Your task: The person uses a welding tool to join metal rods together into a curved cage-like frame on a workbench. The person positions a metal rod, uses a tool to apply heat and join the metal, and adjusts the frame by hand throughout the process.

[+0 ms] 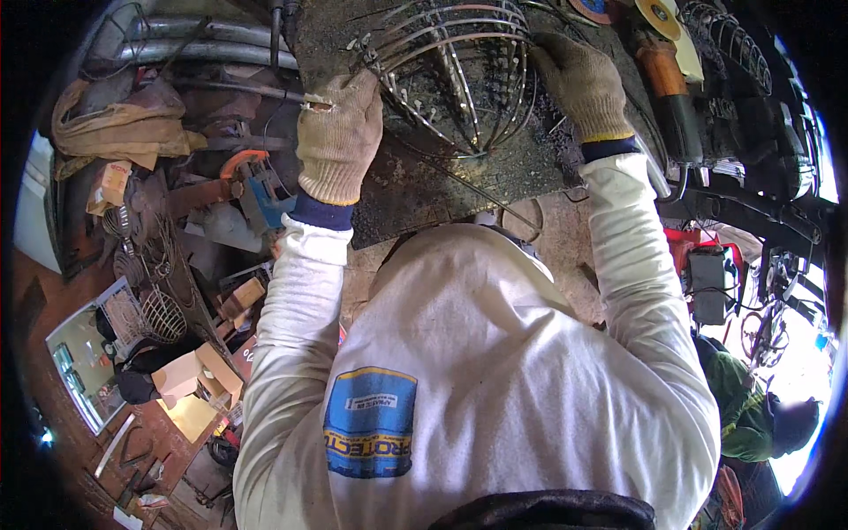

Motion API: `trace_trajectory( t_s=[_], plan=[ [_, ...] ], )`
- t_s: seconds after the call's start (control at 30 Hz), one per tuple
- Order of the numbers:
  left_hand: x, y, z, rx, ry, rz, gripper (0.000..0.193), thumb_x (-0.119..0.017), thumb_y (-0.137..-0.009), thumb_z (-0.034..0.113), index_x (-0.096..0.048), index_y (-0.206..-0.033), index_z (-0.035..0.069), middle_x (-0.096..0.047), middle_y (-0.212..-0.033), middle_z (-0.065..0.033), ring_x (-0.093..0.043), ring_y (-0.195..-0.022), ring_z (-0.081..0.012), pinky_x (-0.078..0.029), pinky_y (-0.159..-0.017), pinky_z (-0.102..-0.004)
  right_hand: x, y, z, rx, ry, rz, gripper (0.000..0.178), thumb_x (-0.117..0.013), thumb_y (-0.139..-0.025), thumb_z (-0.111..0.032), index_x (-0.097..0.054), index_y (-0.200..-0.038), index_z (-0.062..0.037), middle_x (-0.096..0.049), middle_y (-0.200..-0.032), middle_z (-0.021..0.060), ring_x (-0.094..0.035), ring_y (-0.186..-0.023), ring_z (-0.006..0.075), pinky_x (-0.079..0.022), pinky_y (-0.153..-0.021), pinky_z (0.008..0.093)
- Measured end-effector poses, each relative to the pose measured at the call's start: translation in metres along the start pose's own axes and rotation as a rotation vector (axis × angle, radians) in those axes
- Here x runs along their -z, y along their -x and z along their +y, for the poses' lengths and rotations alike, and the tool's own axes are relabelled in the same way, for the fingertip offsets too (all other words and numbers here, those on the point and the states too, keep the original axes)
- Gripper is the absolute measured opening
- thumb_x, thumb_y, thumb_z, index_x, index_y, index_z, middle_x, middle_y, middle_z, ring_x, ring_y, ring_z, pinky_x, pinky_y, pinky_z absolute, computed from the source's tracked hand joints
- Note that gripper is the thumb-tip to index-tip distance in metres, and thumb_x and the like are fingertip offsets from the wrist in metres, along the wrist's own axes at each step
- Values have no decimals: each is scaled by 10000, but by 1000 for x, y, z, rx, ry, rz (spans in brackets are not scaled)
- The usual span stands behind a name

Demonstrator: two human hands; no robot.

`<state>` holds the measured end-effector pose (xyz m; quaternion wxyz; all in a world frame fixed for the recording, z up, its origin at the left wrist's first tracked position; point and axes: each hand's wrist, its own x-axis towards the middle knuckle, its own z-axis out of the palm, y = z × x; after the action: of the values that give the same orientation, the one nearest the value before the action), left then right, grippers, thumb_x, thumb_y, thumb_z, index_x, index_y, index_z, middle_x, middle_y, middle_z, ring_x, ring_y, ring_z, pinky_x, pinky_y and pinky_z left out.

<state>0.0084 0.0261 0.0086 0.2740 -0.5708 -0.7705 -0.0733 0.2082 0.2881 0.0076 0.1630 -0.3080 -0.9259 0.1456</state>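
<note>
Worn on torso: white long-sleeved top (530,380), cloth creased, bearing a blue rectangular print (371,455) with yellow bands and a pale label-shaped panel; this print serves as reference. Left sleeve (305,305), left of and above the print: white, wrinkled, marked with grime near its end. Right sleeve (640,256), above and well right of the print: likewise white and wrinkled. Farther above the print, left glove (340,141) and right glove (581,87): beige-brown knit, soiled; navy cuffs (609,148) below both, yellow edging on the right glove
</note>
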Motion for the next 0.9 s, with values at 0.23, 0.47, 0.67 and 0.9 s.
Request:
trace_trajectory(
  t_s=[0.23,0.47,0.67,0.9],
  plan=[
    [5,-3,4,78,50,-31,125,-702,-904,128,-730,-1024,112,-737,-1019,-21,-711,-929,-248,-595,-696,-388,19,4,-13,-93,-83,-52,396,-620,-977,-427,-714,-1267,-174,-727,-1170,173,-694,-1101,357,-548,-933,429],
    [3,-4,-1,61,113,-14,180,-717,-893,131,-723,-1073,125,-729,-973,-98,-713,-858,-308,-580,-702,-412,49,5,-22,68,-398,175,336,-652,-980,-312,-723,-1240,-112,-739,-1151,164,-709,-1086,328,-548,-916,391],
    [12,-10,5,116,206,6,209,-718,-887,141,-714,-1094,112,-721,-977,-119,-705,-867,-343,-577,-732,-433,70,-10,-65,173,-507,-78,306,-705,-924,-144,-674,-1186,10,-724,-1033,207,-716,-960,350,-555,-838,423],
    [10,-8,4,121,219,42,214,-727,-877,154,-721,-1085,104,-738,-995,-123,-713,-906,-348,-586,-773,-423,65,-27,-85,297,-309,-138,305,-661,-938,-179,-690,-1191,-12,-724,-1060,224,-693,-993,406,-554,-848,459]
  ],
)
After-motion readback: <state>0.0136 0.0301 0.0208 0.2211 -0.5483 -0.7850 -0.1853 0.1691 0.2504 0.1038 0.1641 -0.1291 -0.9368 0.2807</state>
